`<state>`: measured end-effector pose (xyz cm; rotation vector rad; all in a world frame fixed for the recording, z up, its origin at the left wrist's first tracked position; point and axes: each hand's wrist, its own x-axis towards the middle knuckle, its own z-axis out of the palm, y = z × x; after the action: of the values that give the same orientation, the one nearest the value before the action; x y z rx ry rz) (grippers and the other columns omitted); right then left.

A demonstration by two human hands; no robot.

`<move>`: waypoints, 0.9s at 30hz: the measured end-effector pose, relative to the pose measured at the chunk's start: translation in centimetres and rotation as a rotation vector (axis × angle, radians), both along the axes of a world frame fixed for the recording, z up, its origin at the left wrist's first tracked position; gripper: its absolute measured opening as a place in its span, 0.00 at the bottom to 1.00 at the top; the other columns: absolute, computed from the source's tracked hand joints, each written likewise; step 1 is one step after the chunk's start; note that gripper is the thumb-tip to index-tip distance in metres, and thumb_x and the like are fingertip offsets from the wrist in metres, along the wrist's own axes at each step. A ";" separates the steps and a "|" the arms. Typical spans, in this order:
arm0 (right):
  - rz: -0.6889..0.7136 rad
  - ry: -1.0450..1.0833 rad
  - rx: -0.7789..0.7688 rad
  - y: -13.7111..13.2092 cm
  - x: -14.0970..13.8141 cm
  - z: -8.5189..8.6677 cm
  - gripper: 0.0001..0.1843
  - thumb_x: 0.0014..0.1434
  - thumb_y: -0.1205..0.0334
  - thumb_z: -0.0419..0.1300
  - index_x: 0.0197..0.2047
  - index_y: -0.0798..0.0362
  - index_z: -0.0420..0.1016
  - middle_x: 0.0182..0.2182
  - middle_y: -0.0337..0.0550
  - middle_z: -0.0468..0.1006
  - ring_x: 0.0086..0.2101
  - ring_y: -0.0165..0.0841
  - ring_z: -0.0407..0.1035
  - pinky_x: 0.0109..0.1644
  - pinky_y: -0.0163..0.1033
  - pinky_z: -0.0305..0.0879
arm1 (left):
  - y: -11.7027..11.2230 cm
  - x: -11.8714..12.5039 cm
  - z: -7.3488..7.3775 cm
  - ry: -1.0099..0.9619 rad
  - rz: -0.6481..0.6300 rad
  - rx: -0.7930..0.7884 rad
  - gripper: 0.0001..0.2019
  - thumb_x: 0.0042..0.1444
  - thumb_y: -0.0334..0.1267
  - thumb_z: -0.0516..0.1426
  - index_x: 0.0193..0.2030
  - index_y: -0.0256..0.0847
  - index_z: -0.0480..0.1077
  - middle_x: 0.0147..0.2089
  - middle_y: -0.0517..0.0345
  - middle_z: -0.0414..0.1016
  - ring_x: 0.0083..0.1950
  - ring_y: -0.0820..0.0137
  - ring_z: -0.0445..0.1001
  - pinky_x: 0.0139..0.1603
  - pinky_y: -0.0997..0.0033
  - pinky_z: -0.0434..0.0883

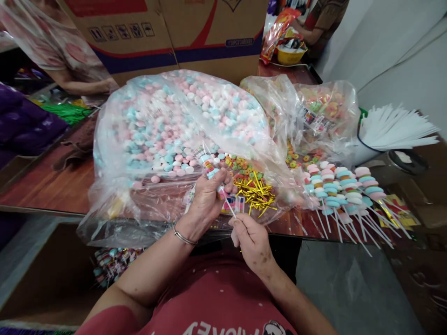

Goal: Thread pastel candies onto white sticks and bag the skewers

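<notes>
My left hand (208, 197) is closed around a candy skewer (211, 173), whose pastel and orange pieces show above the fingers inside what looks like clear wrap. Its white stick (229, 206) slants down to my right hand (252, 241), which pinches the lower end. Just right of my left hand lie gold twist ties (256, 193) and small ring-shaped gummies (240, 166). Behind the hands, a large clear bag (167, 121) spills pink, blue and white marshmallows. Several finished-looking candy skewers (344, 188) are heaped on the right, sticks pointing toward me.
White sticks (394, 128) fill a container beside a dark-lidded vessel (401, 165). Bags of ring gummies (321, 104) stand behind the skewers. A large carton (167, 37) blocks the back. Below left, an open box (49, 270) holds wrapped skewers. Two other people (75, 70) work nearby.
</notes>
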<state>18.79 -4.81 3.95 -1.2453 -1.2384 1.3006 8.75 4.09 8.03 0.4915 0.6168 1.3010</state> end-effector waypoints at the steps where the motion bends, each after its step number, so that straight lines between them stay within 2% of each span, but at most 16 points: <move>1: -0.019 -0.025 0.030 -0.1 -0.1 0.0 0.15 0.64 0.53 0.50 0.31 0.53 0.68 0.14 0.30 0.62 0.18 0.24 0.57 0.25 0.32 0.55 | -0.1 0.1 0.0 0.019 -0.002 0.015 0.19 0.42 0.38 0.71 0.37 0.37 0.68 0.21 0.69 0.66 0.19 0.80 0.64 0.24 0.78 0.66; 6: -0.090 -0.031 0.061 0.8 -0.6 -0.2 0.18 0.64 0.49 0.49 0.28 0.51 0.64 0.16 0.31 0.59 0.17 0.24 0.53 0.22 0.32 0.51 | -2.1 1.3 -1.8 0.171 -0.103 0.037 0.14 0.51 0.46 0.66 0.36 0.37 0.71 0.20 0.63 0.70 0.26 0.70 0.74 0.28 0.74 0.70; 8: -0.095 -0.025 0.069 1.2 -0.7 -0.3 0.19 0.64 0.47 0.50 0.27 0.51 0.64 0.17 0.32 0.59 0.18 0.24 0.52 0.21 0.32 0.51 | -2.8 1.3 -2.6 0.276 -0.159 0.083 0.14 0.55 0.48 0.62 0.34 0.37 0.72 0.25 0.57 0.75 0.29 0.69 0.76 0.28 0.74 0.70; 10: -0.095 -0.021 0.079 1.4 -0.8 -0.5 0.21 0.64 0.46 0.49 0.27 0.51 0.62 0.17 0.31 0.58 0.18 0.24 0.52 0.20 0.31 0.50 | -3.2 1.1 -3.0 0.391 -0.191 0.153 0.16 0.58 0.50 0.59 0.31 0.37 0.73 0.33 0.54 0.78 0.30 0.71 0.75 0.29 0.75 0.71; 12: -0.104 -0.020 0.087 1.3 -1.1 -0.8 0.22 0.65 0.45 0.48 0.26 0.51 0.61 0.16 0.30 0.56 0.17 0.23 0.51 0.20 0.31 0.49 | -3.4 0.6 -3.1 0.491 -0.226 0.187 0.17 0.58 0.51 0.58 0.31 0.37 0.73 0.36 0.54 0.78 0.28 0.74 0.73 0.27 0.76 0.70; 16: -0.077 -0.034 0.106 1.0 -1.0 -0.4 0.22 0.67 0.46 0.45 0.27 0.50 0.61 0.15 0.30 0.58 0.17 0.24 0.52 0.20 0.31 0.51 | -3.5 -0.2 -2.5 0.591 -0.330 0.140 0.18 0.58 0.54 0.57 0.35 0.38 0.73 0.30 0.58 0.74 0.19 0.77 0.65 0.15 0.80 0.60; 18: 0.035 -0.161 0.149 1.1 -0.1 0.7 0.20 0.67 0.49 0.46 0.29 0.51 0.65 0.16 0.32 0.62 0.17 0.25 0.56 0.22 0.32 0.54 | -3.4 -0.6 -2.1 0.601 -0.312 0.136 0.18 0.59 0.53 0.56 0.34 0.38 0.73 0.29 0.58 0.73 0.19 0.77 0.65 0.15 0.80 0.58; 20: 0.079 -0.380 0.248 1.3 1.3 2.1 0.16 0.67 0.53 0.48 0.33 0.51 0.70 0.20 0.36 0.69 0.21 0.28 0.62 0.28 0.34 0.60 | -3.2 -0.9 -1.7 0.621 -0.223 0.164 0.17 0.58 0.51 0.57 0.30 0.38 0.73 0.30 0.56 0.74 0.23 0.74 0.69 0.21 0.78 0.65; 22: -0.078 -0.592 0.413 1.8 2.4 3.5 0.15 0.67 0.54 0.49 0.40 0.51 0.73 0.29 0.43 0.76 0.30 0.33 0.68 0.38 0.39 0.64 | -3.0 -1.0 -1.7 0.668 -0.130 0.199 0.16 0.58 0.49 0.58 0.27 0.38 0.73 0.29 0.55 0.74 0.28 0.71 0.70 0.29 0.75 0.69; 24: -0.186 -0.754 0.552 2.4 2.9 4.4 0.17 0.66 0.52 0.50 0.47 0.54 0.73 0.38 0.51 0.78 0.40 0.39 0.69 0.47 0.44 0.64 | -3.1 -0.8 -2.1 0.735 -0.088 0.256 0.14 0.57 0.46 0.59 0.27 0.39 0.72 0.28 0.56 0.73 0.30 0.70 0.69 0.33 0.73 0.70; 25: -0.175 -0.816 0.592 2.7 2.8 4.5 0.18 0.66 0.52 0.51 0.46 0.56 0.73 0.40 0.53 0.77 0.42 0.42 0.67 0.48 0.46 0.63 | -3.3 -0.7 -2.4 0.772 -0.081 0.291 0.13 0.57 0.44 0.58 0.26 0.39 0.72 0.27 0.57 0.72 0.29 0.70 0.68 0.33 0.72 0.69; 27: -0.086 -0.897 0.630 3.2 2.3 4.4 0.16 0.66 0.54 0.50 0.41 0.57 0.73 0.37 0.52 0.77 0.40 0.41 0.66 0.47 0.46 0.63 | -3.9 -0.3 -2.9 0.852 -0.066 0.370 0.11 0.56 0.40 0.58 0.24 0.40 0.69 0.25 0.58 0.70 0.27 0.70 0.65 0.32 0.71 0.67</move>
<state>21.08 -1.57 8.36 -1.3974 -1.9744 0.1695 8.41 0.19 5.10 1.3942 1.0465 1.1119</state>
